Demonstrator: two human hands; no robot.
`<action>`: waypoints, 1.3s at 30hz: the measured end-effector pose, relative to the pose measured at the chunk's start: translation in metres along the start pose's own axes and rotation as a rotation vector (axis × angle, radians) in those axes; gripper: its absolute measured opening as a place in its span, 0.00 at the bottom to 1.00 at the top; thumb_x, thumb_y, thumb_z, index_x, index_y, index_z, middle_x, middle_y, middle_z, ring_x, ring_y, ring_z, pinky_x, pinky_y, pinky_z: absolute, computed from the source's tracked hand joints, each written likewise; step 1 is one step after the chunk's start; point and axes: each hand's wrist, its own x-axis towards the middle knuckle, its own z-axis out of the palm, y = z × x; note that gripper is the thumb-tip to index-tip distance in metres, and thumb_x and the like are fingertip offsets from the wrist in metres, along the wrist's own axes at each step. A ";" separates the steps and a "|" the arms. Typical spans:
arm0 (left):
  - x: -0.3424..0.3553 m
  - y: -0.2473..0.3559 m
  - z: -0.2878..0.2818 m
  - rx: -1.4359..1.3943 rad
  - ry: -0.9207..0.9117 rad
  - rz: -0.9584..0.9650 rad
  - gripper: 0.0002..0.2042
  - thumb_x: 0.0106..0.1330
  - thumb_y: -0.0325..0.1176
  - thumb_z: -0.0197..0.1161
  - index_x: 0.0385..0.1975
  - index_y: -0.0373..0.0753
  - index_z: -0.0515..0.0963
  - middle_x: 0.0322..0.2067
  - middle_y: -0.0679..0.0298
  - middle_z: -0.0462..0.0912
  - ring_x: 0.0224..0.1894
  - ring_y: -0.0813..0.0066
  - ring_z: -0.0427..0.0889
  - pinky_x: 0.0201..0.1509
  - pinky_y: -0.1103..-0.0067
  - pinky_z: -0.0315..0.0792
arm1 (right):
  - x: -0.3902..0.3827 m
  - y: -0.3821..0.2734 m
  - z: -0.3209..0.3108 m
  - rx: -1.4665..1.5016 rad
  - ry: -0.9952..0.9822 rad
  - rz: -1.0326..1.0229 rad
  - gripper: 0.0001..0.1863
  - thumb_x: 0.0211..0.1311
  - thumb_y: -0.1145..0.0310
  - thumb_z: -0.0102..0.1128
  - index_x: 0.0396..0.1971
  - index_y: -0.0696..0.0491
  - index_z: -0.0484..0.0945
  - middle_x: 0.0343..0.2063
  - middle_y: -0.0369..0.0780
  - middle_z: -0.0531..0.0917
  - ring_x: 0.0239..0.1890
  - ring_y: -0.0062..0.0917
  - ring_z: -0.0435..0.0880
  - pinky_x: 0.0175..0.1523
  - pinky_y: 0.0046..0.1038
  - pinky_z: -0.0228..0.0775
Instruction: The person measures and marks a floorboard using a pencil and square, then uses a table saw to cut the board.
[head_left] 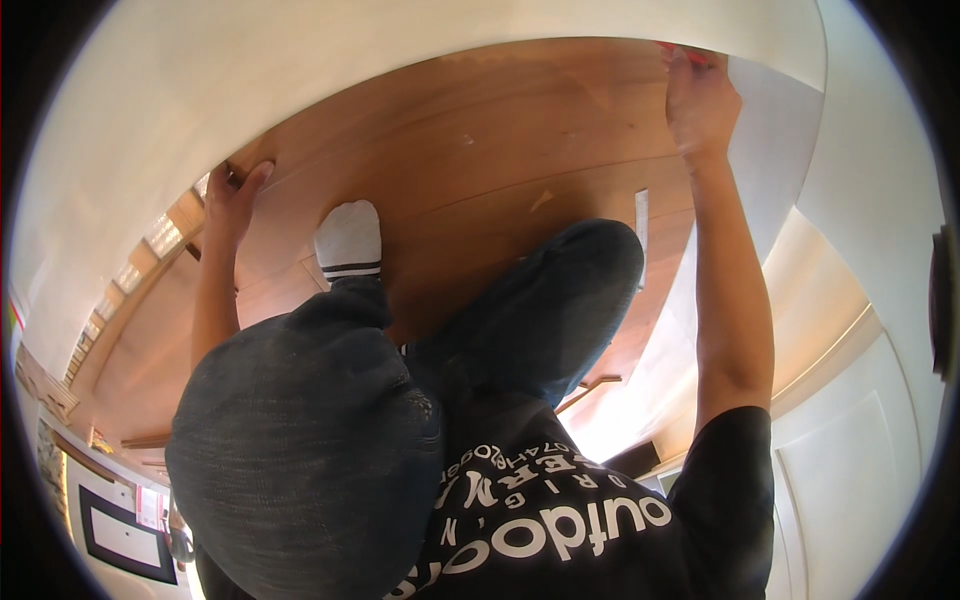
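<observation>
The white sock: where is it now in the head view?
The white sock is left of centre on the wooden floor, just right of the left hand and left of the bent knee.

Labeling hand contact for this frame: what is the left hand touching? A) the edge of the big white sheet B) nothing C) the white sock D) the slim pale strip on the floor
A: the left hand rests with its fingers at the edge of the big white sheet, above the wooden floor and apart from the white sock.

Floor [480, 150] open btwn hands; knee [560, 290] & sock foot [348, 240] block the middle.
</observation>
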 end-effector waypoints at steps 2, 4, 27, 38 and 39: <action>-0.001 0.002 -0.001 0.019 -0.007 0.024 0.28 0.64 0.44 0.76 0.54 0.29 0.76 0.42 0.58 0.83 0.42 0.70 0.81 0.48 0.74 0.76 | -0.009 -0.013 0.004 -0.020 -0.049 0.024 0.17 0.72 0.56 0.55 0.44 0.53 0.85 0.34 0.36 0.91 0.40 0.33 0.89 0.50 0.30 0.77; -0.004 0.010 -0.002 0.004 0.003 0.023 0.29 0.63 0.45 0.76 0.55 0.29 0.75 0.43 0.57 0.84 0.42 0.69 0.81 0.49 0.73 0.76 | -0.016 -0.024 0.011 0.017 -0.051 -0.045 0.16 0.73 0.58 0.55 0.43 0.53 0.86 0.36 0.36 0.91 0.42 0.31 0.90 0.51 0.28 0.77; -0.012 0.025 -0.013 -0.003 -0.029 -0.047 0.29 0.55 0.54 0.80 0.34 0.33 0.73 0.26 0.58 0.80 0.30 0.66 0.79 0.36 0.71 0.75 | -0.117 -0.187 0.086 0.278 -0.117 -0.126 0.11 0.71 0.61 0.59 0.41 0.51 0.83 0.21 0.40 0.85 0.23 0.38 0.85 0.33 0.36 0.76; -0.010 0.013 -0.012 0.017 -0.002 -0.022 0.33 0.53 0.58 0.79 0.37 0.32 0.74 0.29 0.54 0.82 0.33 0.60 0.81 0.41 0.67 0.76 | -0.144 -0.232 0.111 0.442 -0.115 -0.265 0.10 0.70 0.62 0.61 0.40 0.52 0.84 0.18 0.40 0.83 0.21 0.35 0.83 0.33 0.33 0.75; -0.009 0.014 -0.012 0.030 0.004 0.005 0.34 0.53 0.58 0.79 0.39 0.31 0.74 0.30 0.53 0.82 0.34 0.58 0.81 0.42 0.67 0.77 | -0.147 -0.238 0.112 0.459 -0.123 -0.265 0.10 0.70 0.62 0.61 0.40 0.52 0.84 0.18 0.40 0.83 0.21 0.35 0.83 0.33 0.33 0.75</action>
